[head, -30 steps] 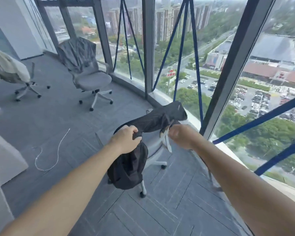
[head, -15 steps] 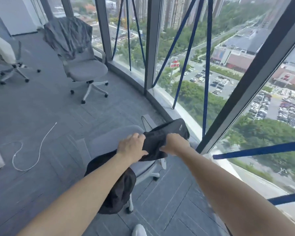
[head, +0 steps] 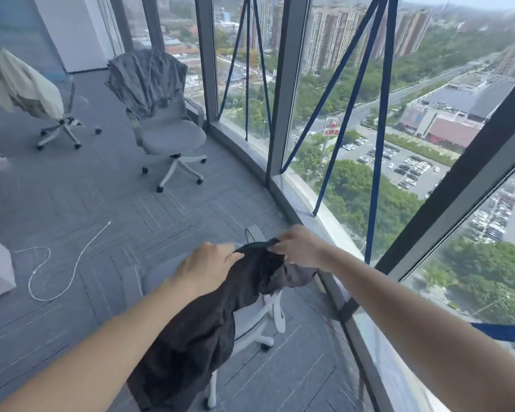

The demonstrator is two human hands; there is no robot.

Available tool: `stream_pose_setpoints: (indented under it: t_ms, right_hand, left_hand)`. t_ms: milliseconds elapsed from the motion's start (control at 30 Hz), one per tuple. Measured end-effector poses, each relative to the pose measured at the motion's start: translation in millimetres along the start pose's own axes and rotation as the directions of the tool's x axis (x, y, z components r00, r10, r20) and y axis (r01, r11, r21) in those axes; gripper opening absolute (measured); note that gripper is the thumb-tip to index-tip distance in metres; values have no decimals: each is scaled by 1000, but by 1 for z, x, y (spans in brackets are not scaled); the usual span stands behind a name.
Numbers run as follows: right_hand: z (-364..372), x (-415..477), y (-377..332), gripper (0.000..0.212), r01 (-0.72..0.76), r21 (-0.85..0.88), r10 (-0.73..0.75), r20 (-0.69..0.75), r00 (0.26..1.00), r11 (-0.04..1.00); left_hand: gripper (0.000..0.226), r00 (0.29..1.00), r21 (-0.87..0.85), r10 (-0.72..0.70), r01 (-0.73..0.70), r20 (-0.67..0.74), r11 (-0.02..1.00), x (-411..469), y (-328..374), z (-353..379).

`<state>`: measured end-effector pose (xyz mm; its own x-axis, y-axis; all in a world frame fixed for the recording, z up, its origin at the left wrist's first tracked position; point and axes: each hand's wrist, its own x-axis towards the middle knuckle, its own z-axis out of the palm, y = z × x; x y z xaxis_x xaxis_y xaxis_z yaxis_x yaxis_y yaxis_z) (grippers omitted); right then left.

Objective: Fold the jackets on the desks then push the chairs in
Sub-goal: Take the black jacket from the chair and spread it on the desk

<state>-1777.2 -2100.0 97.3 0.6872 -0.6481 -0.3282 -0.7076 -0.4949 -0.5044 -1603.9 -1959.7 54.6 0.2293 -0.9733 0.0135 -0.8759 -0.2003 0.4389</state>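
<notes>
Black jacket (head: 220, 319) held over seat of near office chair (head: 250, 325). Left hand (head: 205, 269) and right hand (head: 298, 248) grip its top edge, fingers curled into cloth. Long axis hangs from hands toward person; left hand nearer the hanging bulk.

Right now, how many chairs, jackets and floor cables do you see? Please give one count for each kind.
Chairs: 3 (nearest chair, middle chair, far-left chair)
Jackets: 3 (black jacket gripped by left hand and right hand, grey jacket, cream jacket)
Cables: 1 (white cable)
Total: 7
</notes>
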Motion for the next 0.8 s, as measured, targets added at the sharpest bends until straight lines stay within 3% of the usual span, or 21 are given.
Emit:
stream_pose_setpoints:
  t_ms: [67,133,200,300,367,467,533,667,733,800]
  right_hand:
    - [-25,2,-15,27,34,281,-13,-77,997,959]
    - [-45,-1,-34,23,99,575,-2,-167,986,812]
    - [-54,-1,-48,21,160,713,-42,-181,983,682]
    - [-54,0,-63,26,207,734,-97,-190,977,646]
    - [-50,1,-64,26,225,722,-109,-204,973,654]
    - [-49,-1,-64,16,250,742,-181,-174,968,623]
    - [-52,-1,-60,17,239,751,-211,-136,968,615]
    - [-53,-8,-52,21,233,772,-251,-98,963,591]
    - [-53,-12,-50,34,254,800,-273,-118,955,544]
    - [-50,-14,-43,34,304,797,-276,-179,944,522]
  left_hand:
    - [46,989,-74,-54,44,-138,996,8,19,-19]
    - [47,958,-197,-125,74,-258,978,15,38,-38]
    - [53,942,-261,-193,120,-275,958,16,52,-54]
    - [82,947,-23,-275,275,-166,961,12,67,-64]
    - [88,928,106,-339,357,-155,928,11,71,-60]
    - [42,910,-3,-367,374,-192,927,10,69,-49]
    - [25,901,-129,-373,352,-222,927,6,68,-44]
    - [21,892,-187,-305,255,-334,949,0,71,-41]
    - [17,902,-231,-292,225,-317,947,0,72,-45]
    - [13,897,-301,-333,244,-290,922,0,74,-51]
